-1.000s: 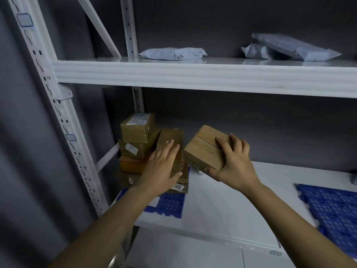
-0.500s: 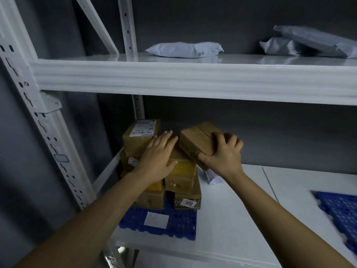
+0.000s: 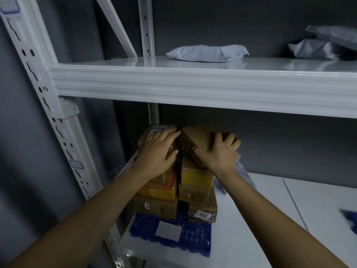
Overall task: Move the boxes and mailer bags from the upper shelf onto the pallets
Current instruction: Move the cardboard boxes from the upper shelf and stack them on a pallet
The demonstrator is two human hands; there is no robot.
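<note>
Nearest, the blue pallet sits on the lower shelf carrying two side-by-side stacks of brown boxes, packed tight probably to save room. On top, the left hand lies flat, fingers together, on the labelled box, seemingly steadying that stack, while the right hand, fingers spread and wrapped over its edge, seats a tilted box on the right stack. Farther up, three mailer bags await on the upper shelf.

Three mailer bags, about seven boxes, two hands.
</note>
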